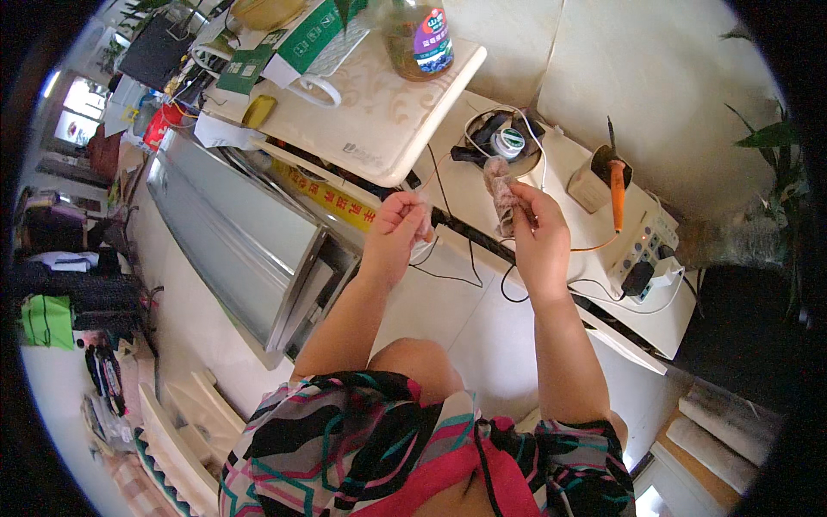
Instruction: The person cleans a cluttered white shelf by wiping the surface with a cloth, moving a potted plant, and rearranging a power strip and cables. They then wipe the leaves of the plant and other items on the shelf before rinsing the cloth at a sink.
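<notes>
My right hand [541, 223] pinches a crumpled, brownish-grey rolled cloth-like bundle [501, 194] between thumb and fingers, above the edge of a cream cabinet top [446, 152]. To its left, my left hand [399, 226] is curled around a small pale, translucent thing [424, 223], mostly hidden by the fingers. Behind the bundle sits a round tin [533, 169] holding black pieces, a white cable and a small white jar with a green-marked lid [508, 142]. An orange-handled soldering iron [617, 194] leans in a beige square holder [585, 187].
A power strip [639, 249] with plugs lies at the cabinet's right end. At upper left, a cream board [362, 123] carries a labelled bottle [420, 45] and a green-and-white box [316, 39]. A large glass-and-metal panel [239, 220] lies left. Thin cables [471, 258] hang off the cabinet.
</notes>
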### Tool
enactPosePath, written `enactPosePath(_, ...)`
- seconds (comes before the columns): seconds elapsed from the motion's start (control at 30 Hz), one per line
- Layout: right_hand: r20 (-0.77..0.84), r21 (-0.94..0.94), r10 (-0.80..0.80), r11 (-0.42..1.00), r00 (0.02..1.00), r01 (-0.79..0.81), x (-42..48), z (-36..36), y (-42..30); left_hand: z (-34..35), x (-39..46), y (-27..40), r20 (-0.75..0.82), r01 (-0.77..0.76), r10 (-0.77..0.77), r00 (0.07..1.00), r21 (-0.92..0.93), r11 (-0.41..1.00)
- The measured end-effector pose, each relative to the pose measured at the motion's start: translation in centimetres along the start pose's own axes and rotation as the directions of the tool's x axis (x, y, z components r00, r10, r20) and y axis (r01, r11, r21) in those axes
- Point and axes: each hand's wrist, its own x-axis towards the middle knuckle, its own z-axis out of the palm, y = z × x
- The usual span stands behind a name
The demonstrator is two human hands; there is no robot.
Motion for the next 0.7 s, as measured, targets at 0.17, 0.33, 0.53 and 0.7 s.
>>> enactPosePath(0.17,0.078,-0.362,-0.273,0.888,0.959,0.283,0.2,0.1,0.9,1.8,-1.3,1.8,-0.128,0.005,0.025,0.991,0.229,0.973)
enactPosePath(0.33,0.343,-0.575,-0.015,0.788,0.939,0.222,-0.3,1.8,1.5,-1.5,-0.9,1.1,-0.15,0.031,0.052,0.987,0.505,0.863)
enactPosePath(0.53,0.377,-0.606,-0.121,0.717,0.918,0.344,0.8,6.5,3.2,-3.9,-1.0,0.6,-0.341,0.168,-0.04,0.939,0.353,0.921)
enactPosePath(0.7,0.394,-0.553,-0.181,0.736,0.901,0.39,3.5,10.5,3.4,0.5,2.5,3.1,-0.263,0.211,0.276,0.925,0.956,0.203)
